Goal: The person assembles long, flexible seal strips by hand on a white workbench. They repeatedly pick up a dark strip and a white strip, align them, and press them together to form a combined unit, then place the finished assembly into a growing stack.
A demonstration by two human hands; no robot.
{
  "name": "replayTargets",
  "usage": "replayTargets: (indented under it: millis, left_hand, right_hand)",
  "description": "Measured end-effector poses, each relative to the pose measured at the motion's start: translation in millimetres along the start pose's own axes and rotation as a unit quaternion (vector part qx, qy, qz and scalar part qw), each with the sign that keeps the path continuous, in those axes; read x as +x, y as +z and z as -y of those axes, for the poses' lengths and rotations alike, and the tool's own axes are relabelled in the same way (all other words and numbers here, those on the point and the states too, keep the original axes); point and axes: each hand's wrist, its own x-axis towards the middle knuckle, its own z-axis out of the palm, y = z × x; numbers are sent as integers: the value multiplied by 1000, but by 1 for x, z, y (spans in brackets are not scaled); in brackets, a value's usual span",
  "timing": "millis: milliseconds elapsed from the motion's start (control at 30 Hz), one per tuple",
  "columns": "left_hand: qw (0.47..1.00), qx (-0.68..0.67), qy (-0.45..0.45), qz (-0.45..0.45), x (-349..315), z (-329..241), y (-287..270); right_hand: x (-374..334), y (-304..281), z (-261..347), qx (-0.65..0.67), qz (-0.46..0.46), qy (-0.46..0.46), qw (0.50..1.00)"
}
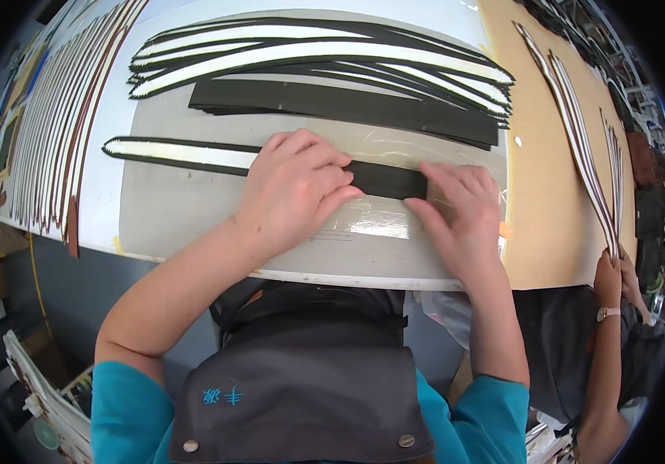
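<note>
My left hand (294,185) is closed over a long belt-like strip (185,153), white in the middle with black edges and a tapered left end. A plain black strip (390,179) lies in line with it, running from under my left fingers to my right hand. My left fingertips and thumb press on the black strip's edges. At its right end, my right hand (464,213) grips the corners between thumb and forefinger. How the two strips overlap is hidden under my left hand. Both lie on a grey, glossy mat (170,209).
Beyond my hands lie a stack of plain black strips (332,108) and a pile of white strips with black edges (301,58). Many thin brown-edged strips (62,131) line the left. At right, a co-worker's hands (615,274) hold long strips (580,147) over a tan board (533,216).
</note>
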Motion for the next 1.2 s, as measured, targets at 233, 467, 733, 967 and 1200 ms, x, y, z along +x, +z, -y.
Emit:
replayTargets:
  millis: [233, 467, 733, 967, 1200]
  left_hand:
    - [998, -24, -28, 47, 26, -5, -6]
    - [999, 46, -1, 19, -1, -13, 5]
    - [998, 38, -32, 31, -2, -14, 10]
    - [999, 16, -35, 29, -2, -9, 10]
    - [999, 15, -31, 41, -3, -8, 5]
  right_hand:
    - [14, -4, 0, 78, 0, 80, 994]
    - [-28, 14, 3, -2, -51, -3, 999]
    - [-34, 10, 9, -19, -30, 35, 999]
    - [-32, 11, 8, -4, -17, 41, 999]
    - [-34, 9, 5, -4, -1, 38, 999]
